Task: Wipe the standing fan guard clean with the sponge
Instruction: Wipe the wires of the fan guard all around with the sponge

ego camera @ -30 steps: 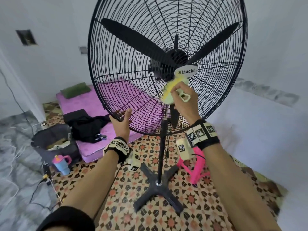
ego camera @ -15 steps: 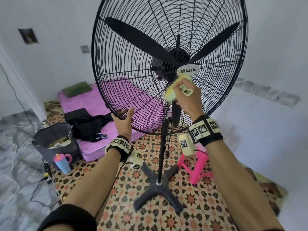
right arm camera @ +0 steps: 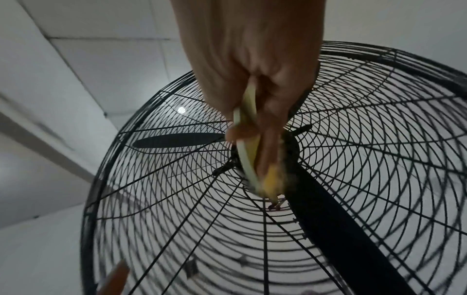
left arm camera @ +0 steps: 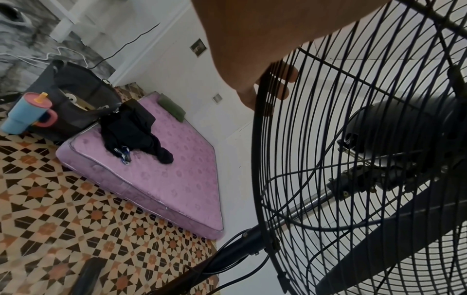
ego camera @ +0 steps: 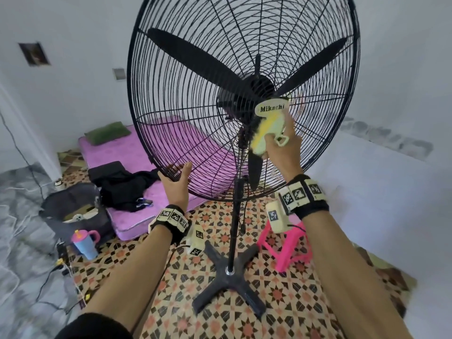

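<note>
Two bare forearms reach forward and up from the near edge, each with a marker-patterned band at the wrist. The left hand point(ego camera: 175, 182) rises to the lower left rim of the black wire fan guard point(ego camera: 171, 77), fingers curled round the rim and reaching in among the wires. Farther and to the right, the right hand point(ego camera: 281, 145) is raised higher, fingers and thumb clamped on a yellow and pale green sponge point(ego camera: 265, 133) pressed to the guard's centre, just below the white Mikachi badge point(ego camera: 271, 109). Three black blades point(ego camera: 193, 58) sit behind the wires.
</note>
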